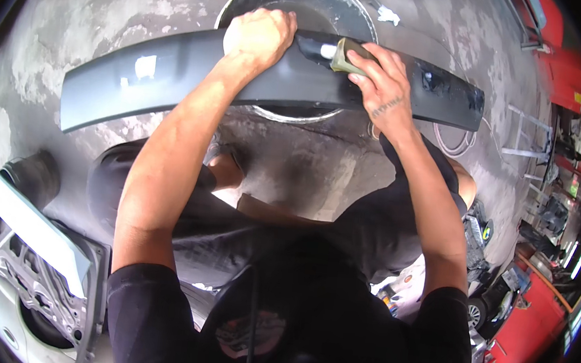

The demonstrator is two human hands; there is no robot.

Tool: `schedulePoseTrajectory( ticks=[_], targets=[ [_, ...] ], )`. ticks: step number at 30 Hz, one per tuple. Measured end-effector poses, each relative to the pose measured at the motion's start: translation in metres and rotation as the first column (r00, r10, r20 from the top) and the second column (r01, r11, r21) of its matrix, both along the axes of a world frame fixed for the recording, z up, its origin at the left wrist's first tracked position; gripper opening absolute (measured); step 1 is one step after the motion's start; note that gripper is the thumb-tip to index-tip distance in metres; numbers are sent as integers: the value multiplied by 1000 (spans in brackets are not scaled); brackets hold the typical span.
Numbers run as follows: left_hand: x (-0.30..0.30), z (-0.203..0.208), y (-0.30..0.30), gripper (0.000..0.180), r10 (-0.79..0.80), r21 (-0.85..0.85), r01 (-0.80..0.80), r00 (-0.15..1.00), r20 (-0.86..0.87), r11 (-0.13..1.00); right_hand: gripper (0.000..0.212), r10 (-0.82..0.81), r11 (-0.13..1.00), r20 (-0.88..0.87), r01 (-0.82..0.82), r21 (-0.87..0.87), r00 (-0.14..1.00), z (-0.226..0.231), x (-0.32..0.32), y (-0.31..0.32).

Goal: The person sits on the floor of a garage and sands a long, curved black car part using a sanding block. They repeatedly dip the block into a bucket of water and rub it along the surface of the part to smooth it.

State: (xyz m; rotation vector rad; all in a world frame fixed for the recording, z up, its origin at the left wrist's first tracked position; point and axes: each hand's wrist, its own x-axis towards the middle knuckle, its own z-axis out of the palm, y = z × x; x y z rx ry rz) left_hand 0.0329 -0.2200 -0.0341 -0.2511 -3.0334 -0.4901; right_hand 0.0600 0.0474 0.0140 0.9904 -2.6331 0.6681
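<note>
A long, curved dark-grey car panel (183, 68) lies across a round tub (231, 3) in front of me. It has a pale patch near its left end and glossy wet-looking spots near its right end. My left hand (260, 37) is closed over the panel's far edge, left of its middle; the fingertips are hidden. In my right hand (384, 86) is an olive-green sanding block (348, 56), gripped between thumb and fingers. The block rests on the panel right of the middle, beside a dark, shiny area with a white spot.
A stripped car door (41, 270) leans at the lower left, near a dark cylindrical container (32, 176). Along the right stand a metal ladder-like frame (526, 133), a red cabinet (533, 334) and assorted clutter. A crumpled white scrap (388, 15) lies on the stained concrete floor beyond the tub.
</note>
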Motion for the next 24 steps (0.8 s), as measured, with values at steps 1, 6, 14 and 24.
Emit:
schedulePoseTrajectory(
  ticks=[1, 6, 14, 24],
  targets=[
    [0, -1, -2, 38, 33, 18, -34, 998, 59, 999, 37, 3, 1000, -25, -3, -9, 1000, -5, -2, -7],
    [1, 18, -1, 43, 80, 64, -90, 987, 142, 994, 35, 54, 999, 22, -54, 2, 998, -3, -12, -21],
    [1, 19, -1, 47, 114, 78, -130, 976, 184, 988, 35, 102, 994, 16, -101, -45, 995, -5, -11, -43],
    [1, 17, 0, 53, 134, 80, -150, 974, 185, 985, 34, 72, 997, 54, -72, -17, 996, -2, -14, -37]
  ],
)
